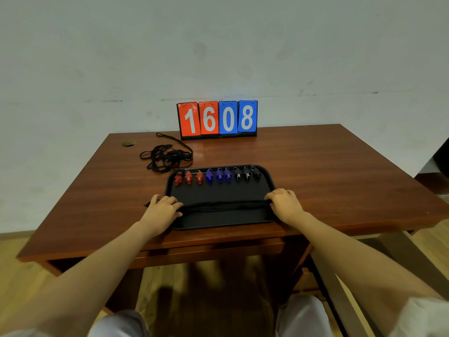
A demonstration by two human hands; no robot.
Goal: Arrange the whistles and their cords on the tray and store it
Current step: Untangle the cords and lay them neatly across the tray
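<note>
A black tray [220, 221] lies near the front edge of the wooden table. Along its far side stands a row of whistles: three red whistles [188, 177], three blue whistles [219, 175] and three black whistles [246, 174]. A bundle of black cords [223, 206] is stretched straight across the tray. My left hand [162, 209] holds its left end at the tray's left rim, and my right hand [284, 202] holds its right end at the right rim. A loose heap of more black cords [167, 155] lies on the table behind the tray, to the left.
A flip scoreboard [217, 119] reading 1608 stands at the back of the table [328, 171] against the wall. A small round hole [128, 143] is in the table's back left corner. Under the front edge runs a drawer [209, 251]. My knees are below.
</note>
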